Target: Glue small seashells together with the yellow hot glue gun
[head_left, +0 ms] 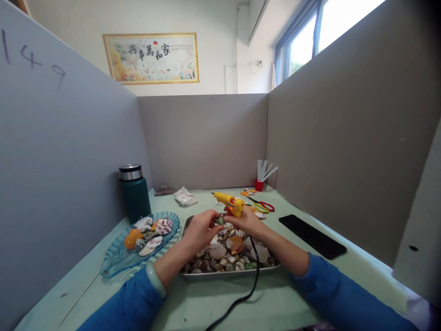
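My right hand (248, 221) is wrapped round a yellow hot glue gun (230, 202), its nozzle pointing up and left. A black cord (255, 271) hangs from the gun across the front of the table. Close beside it, my left hand (202, 227) pinches a small greenish shell (219, 221), partly hidden by the fingers. The fingertips of both hands nearly meet over a metal tray (229, 275) heaped with mixed seashells (217, 250).
Left of the tray lies a blue shell-shaped plate (119, 262) with several shells, before a green bottle (135, 195). Crumpled white paper (185, 196) is behind. To the right are scissors (263, 205), a red cup (259, 185) of glue sticks and a black slab (312, 236). Grey partitions (206, 142) enclose the table.
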A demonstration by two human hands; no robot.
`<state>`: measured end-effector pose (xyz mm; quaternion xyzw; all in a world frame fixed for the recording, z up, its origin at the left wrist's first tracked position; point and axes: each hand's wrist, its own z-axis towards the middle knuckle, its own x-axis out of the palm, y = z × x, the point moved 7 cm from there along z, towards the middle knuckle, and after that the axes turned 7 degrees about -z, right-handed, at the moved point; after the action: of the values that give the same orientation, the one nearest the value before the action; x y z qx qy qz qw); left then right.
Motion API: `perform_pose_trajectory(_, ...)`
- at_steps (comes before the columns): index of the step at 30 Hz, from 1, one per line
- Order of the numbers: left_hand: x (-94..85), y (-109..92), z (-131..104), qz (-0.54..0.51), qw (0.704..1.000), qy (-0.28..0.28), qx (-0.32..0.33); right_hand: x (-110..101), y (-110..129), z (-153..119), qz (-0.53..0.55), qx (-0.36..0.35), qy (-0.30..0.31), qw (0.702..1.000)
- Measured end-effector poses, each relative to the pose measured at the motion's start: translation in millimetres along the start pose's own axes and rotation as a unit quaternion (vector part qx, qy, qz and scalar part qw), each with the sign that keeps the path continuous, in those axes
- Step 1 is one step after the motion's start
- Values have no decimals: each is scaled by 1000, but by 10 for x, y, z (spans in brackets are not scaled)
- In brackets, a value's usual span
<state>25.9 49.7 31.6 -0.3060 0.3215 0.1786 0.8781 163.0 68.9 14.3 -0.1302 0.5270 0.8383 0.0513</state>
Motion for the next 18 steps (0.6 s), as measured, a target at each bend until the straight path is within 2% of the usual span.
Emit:
perform_pose_trajectory(6, -3, 18, -3, -5, 1000, -10, -4, -11, 6, 5, -21, -7, -3, 1000)
perform_pose_trajectory(11, -23, 71, 8, -54, 998, -19, -25, -31, 37, -9, -32, -11, -10, 999)
perform_pose_trajectory(15, -34, 196, 26, -127, 988, -41, -74, -126, -6, 33, -59, -10, -31, 998)
perform_pose_trajectory(18, -34, 307, 31, -202, 969, -61, -127, -287, -7, 76, -167, -25, -77, 983)
